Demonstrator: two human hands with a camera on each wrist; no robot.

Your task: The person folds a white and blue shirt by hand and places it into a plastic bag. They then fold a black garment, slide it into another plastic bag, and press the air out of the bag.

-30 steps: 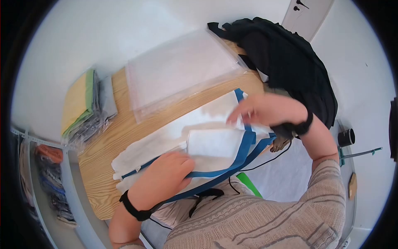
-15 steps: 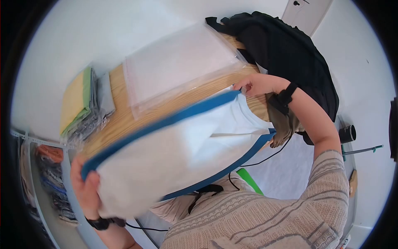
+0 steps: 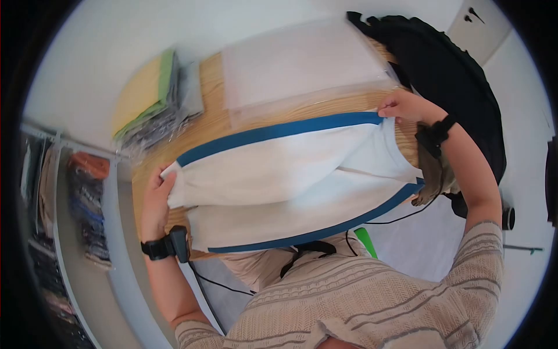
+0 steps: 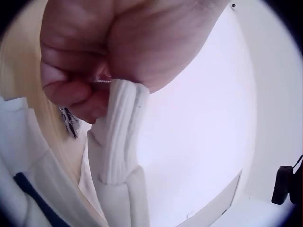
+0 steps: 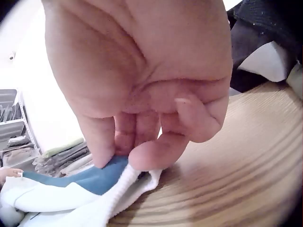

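A white sweatshirt point(image 3: 273, 168) with blue bands along its two long edges is stretched over the front of the wooden table point(image 3: 212, 72). My left hand point(image 3: 156, 200) pinches its left end between thumb and fingers. In the left wrist view, ribbed white knit point(image 4: 124, 130) comes down from under the curled fingers. At the far corner of the neckline, my right hand point(image 3: 407, 107) pinches the fabric where the blue band meets the collar. Thumb and fingertips grip the white ribbed collar point(image 5: 124, 184) in the right wrist view.
Bagged folded clothes point(image 3: 139, 99) stand at the table's back left. Flat clear plastic bags point(image 3: 302, 64) lie along the back. Dark garments point(image 3: 459, 81) are heaped at the right end. A shelf unit point(image 3: 87, 209) with packed clothes stands left, and a black cable point(image 3: 401, 216) hangs at the front.
My left hand moved from the middle of the sweatshirt to its left end, and my right hand took hold of the neckline corner. A folded part now lies spread out, the blue band along the far edge.
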